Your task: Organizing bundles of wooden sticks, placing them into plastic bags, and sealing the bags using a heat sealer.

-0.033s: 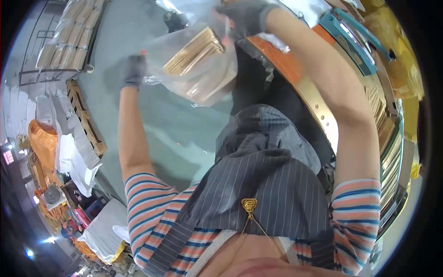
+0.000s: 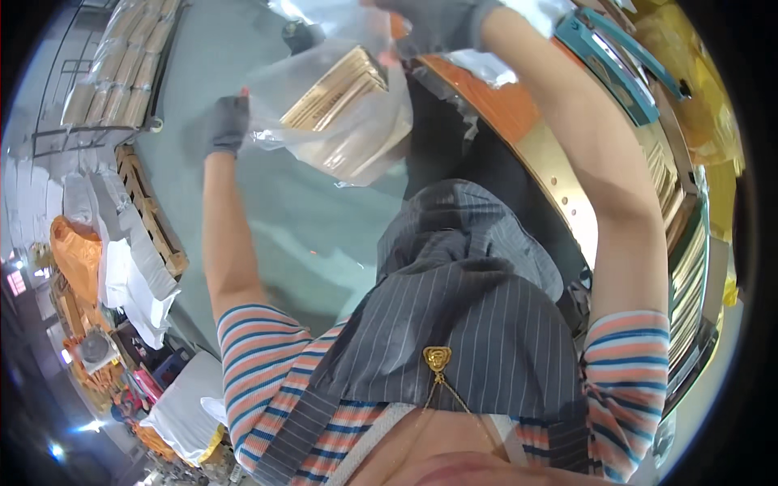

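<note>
A clear plastic bag (image 2: 381, 166) hangs between my hands above the grey floor. Inside it lies a slanted stack of flat, light-brown pieces (image 2: 332, 93) with dark print on the top one; whether they are card or wood I cannot tell. My left hand (image 2: 229, 123), in a grey glove with bare fingertips, is closed on the bag's left edge. At the top of the view my right hand (image 2: 442, 24), gloved alike, grips the opposite edge of the bag, its fingers partly blurred. The bag's upper part runs up near the frame's edge.
To the right stands a workbench with an orange-brown top (image 2: 494, 97), holding a teal sealing machine (image 2: 608, 65) and more clear plastic. Long wrapped bundles (image 2: 121, 65) sit on a cart at far left. A wooden pallet (image 2: 144, 198) and an orange sack (image 2: 75, 247) are below it.
My left hand has moved slightly left, and my right hand a little right. The bag has shifted slightly left with the stack still inside.
</note>
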Motion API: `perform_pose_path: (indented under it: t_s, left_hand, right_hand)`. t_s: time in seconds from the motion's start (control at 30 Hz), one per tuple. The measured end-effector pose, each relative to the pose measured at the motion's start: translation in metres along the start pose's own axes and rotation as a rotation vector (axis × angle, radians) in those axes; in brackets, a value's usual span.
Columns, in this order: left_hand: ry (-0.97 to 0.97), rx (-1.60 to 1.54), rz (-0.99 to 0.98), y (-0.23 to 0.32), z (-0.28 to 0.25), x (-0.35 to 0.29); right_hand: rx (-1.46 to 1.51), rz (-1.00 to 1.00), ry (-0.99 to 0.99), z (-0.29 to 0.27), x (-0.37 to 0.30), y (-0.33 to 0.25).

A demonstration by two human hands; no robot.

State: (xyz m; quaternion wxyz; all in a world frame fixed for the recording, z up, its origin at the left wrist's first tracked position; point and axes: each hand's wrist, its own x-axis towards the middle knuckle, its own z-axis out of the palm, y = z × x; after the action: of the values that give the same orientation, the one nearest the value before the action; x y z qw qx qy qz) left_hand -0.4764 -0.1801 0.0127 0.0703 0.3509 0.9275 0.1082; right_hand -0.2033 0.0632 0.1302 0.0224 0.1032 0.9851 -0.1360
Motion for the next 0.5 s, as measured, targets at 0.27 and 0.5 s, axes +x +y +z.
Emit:
perform_pose_path:
  t_s: [0.27, 0.5]
  left_hand:
    - [0.36, -0.496, 0.502, 0.128, -0.03, 0.006]
    - [-0.158, -0.16, 0.97, 0.313, 0.066, 0.034]
  right_hand:
    - [0.326, 0.273, 0.354, 0.086, -0.183, 0.094]
    - [1.047, 0.771, 0.51, 0.166, -0.323, 0.045]
